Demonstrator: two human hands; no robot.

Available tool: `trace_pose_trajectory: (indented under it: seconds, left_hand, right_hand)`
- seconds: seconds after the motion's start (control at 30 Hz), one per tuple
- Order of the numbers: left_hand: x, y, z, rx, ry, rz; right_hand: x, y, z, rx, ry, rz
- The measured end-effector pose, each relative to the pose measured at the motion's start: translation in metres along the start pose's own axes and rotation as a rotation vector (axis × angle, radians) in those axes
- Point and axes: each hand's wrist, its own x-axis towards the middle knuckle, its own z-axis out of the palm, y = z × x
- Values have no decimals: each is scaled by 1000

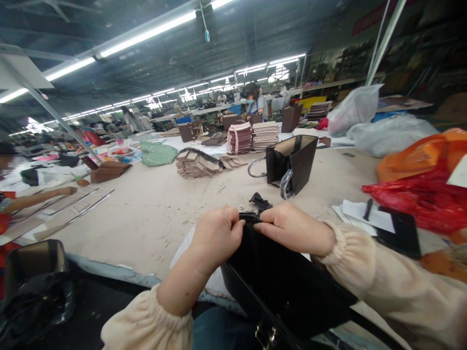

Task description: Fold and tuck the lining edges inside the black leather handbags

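A black handbag (288,287) with gold-coloured metal fittings lies tilted across my lap and the table's edge. My left hand (219,233) pinches the bag's far top edge between thumb and fingers. Close beside it, my right hand (294,226) grips the same edge, thumb on the near side. Just beyond my fingers a crumpled black scrap (260,201) shows on the table; whether it joins the bag I cannot tell. Farther off stands a dark brown handbag (297,163), open at the top, its handles wrapped in clear plastic.
Bundled tan pieces (197,163) and stacked brown panels (240,138) sit mid-table. On the right are red and orange plastic bags (412,199) and a black tool on white paper (368,214). A co-worker's arm (40,198) reaches in at left, above another open bag (36,262).
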Motion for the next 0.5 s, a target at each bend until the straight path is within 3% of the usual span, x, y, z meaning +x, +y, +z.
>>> trace_pose_trajectory:
  seconds: [0.5]
  left_hand:
    - [0, 8, 1, 92, 1, -22]
  right_hand:
    - [0, -4, -4, -232, 97, 9]
